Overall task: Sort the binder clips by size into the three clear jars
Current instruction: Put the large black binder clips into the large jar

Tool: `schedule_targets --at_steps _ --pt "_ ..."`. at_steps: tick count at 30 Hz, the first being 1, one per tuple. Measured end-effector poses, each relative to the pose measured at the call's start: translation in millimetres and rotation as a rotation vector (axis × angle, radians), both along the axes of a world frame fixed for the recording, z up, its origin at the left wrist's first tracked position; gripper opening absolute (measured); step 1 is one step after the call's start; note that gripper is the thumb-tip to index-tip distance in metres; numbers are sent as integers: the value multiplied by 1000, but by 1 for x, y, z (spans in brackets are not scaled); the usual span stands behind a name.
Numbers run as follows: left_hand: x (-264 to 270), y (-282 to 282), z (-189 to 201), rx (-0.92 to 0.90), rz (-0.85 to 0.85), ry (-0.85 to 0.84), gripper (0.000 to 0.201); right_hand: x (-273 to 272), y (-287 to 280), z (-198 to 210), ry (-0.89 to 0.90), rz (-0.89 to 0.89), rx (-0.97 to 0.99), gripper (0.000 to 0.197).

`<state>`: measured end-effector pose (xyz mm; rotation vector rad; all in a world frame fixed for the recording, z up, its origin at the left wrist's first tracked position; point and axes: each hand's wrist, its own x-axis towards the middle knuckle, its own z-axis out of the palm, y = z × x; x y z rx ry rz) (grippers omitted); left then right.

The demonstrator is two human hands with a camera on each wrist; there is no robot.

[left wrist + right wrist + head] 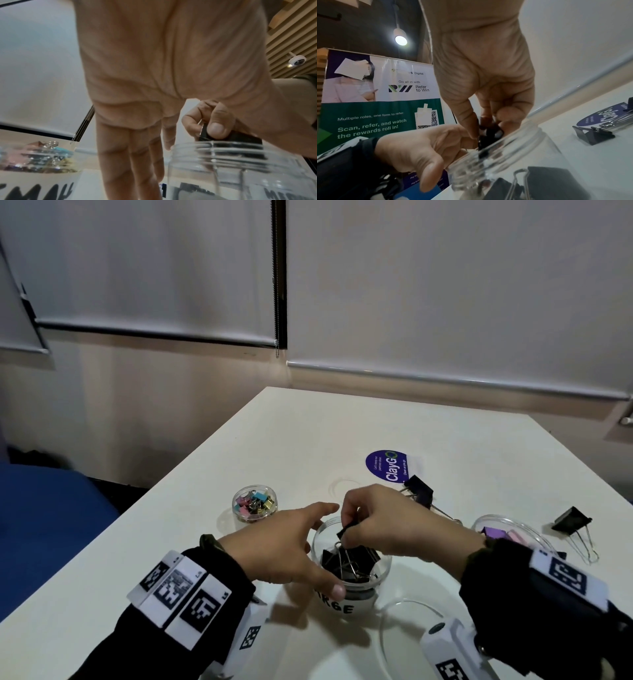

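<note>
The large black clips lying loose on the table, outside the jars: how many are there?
2. One clip lies beside the blue sticker, behind the right hand. Another clip lies at the far right. The hands may hide more.

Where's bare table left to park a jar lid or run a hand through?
Free: the far table beyond the ClayGo sticker, and the near-left strip, left of the left hand. Crowded: the right side, where loose black clips and the medium jar flank the right hand over the large jar.
</note>
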<state>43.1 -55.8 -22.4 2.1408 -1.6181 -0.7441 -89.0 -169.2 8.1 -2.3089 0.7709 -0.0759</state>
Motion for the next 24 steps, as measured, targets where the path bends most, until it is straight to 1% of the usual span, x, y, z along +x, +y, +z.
schedule_targets --at_steps 2,3,5,7,9,13,16,18,20,22,24 --pt "-2 -2 2 -5 -20 -17 108 -1 2 -1 11 19 -4 6" --pt "-4 -2 3 -1 -30 -27 106 -2 3 -1 12 22 -55 5" --pt "-6 -5 4 4 -42 -43 104 -6 3 -1 35 7 -243 5" --pt "-8 -7 3 8 -46 -60 104 -9 5 0 72 -5 -422 11" --pt "-8 -9 3 20 -44 -74 105 -12 3 2 92 -30 -512 18" --pt "-9 -10 4 27 -33 -98 107 -15 -27 11 97 -188 -527 23" --pt "-9 -10 4 32 -22 -98 107 -14 -63 3 180 -255 -495 27" --pt "-11 -10 5 49 -24 -106 107 -14 -81 -11 282 -226 -440 32" --pt "-12 -12 8 67 -31 -121 107 -13 -91 -25 376 -176 -398 42" --pt "-13 -13 9 76 -28 -119 107 -8 -95 -34 396 -155 -367 52" --pt "-12 -14 9 74 -25 -104 106 -1 -95 -36 393 -144 -437 55"
